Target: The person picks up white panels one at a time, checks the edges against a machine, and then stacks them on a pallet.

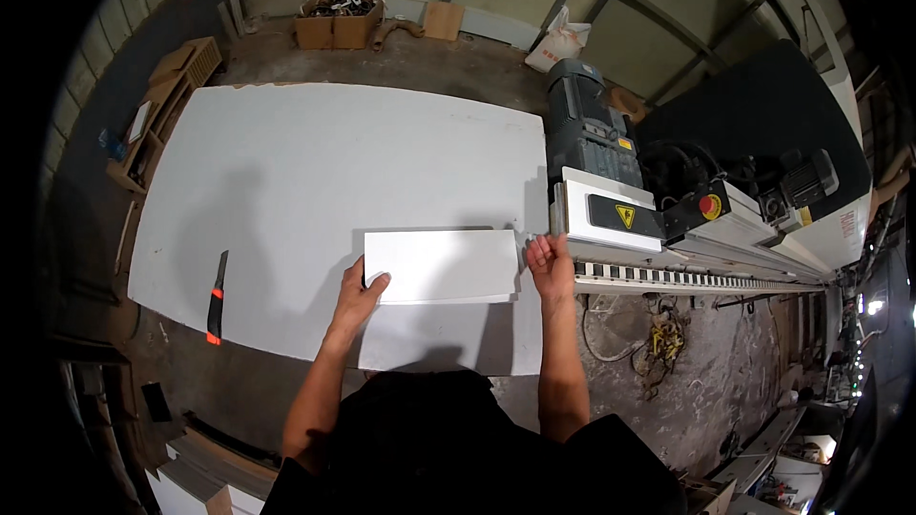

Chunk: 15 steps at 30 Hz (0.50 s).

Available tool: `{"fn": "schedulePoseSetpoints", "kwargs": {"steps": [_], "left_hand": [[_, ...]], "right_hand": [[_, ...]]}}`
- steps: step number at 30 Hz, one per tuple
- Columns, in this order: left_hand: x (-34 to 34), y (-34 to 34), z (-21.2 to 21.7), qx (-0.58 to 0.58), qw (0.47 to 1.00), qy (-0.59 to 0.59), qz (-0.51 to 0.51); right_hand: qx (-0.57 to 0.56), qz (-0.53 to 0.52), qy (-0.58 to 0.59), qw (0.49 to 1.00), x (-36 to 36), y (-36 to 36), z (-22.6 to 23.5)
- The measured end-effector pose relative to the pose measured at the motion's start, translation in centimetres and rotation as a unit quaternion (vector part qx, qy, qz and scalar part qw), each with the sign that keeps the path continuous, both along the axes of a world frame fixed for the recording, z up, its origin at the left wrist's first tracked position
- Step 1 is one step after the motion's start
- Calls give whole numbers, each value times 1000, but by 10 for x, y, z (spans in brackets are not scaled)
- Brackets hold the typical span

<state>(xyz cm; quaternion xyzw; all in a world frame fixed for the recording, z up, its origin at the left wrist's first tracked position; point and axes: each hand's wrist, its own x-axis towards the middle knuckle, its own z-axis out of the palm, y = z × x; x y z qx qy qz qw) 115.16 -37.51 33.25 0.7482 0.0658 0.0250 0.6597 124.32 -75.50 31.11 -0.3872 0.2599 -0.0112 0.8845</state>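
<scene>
A white rectangular panel (441, 265) lies in front of me over the large white tabletop (286, 153). A second edge shows just under its near side, so it may be more than one piece. My left hand (358, 296) grips its left end, thumb on the top face and fingers around the side. Just off the right end is my right hand (551, 267), palm turned up and fingers loosely bent, apart from the panel. Nothing clear shows in it. A knife (217, 300) with a black and orange handle lies on the tabletop to the left, blade pointing away.
Right of the tabletop stands a machine with a grey motor (587, 119), a red stop button (710, 206) and a toothed rail (687, 278). A cardboard box (336, 31) of dark items and a white sack (559, 41) are at the far wall. Yellow cord (667, 341) lies on the floor.
</scene>
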Motion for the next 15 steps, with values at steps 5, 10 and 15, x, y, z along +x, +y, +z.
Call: {"fn": "schedulePoseSetpoints", "kwargs": {"steps": [5,10,15], "left_hand": [[-4,-3,18,-25,999,30,6],[-1,-2,26,-30,996,84,-20],[-3,6,-11,-44,993,108,7]], "right_hand": [[108,-73,15,991,29,-12,1],[192,-79,17,978,41,-33,-13],[60,27,100,993,-11,21,19]]}}
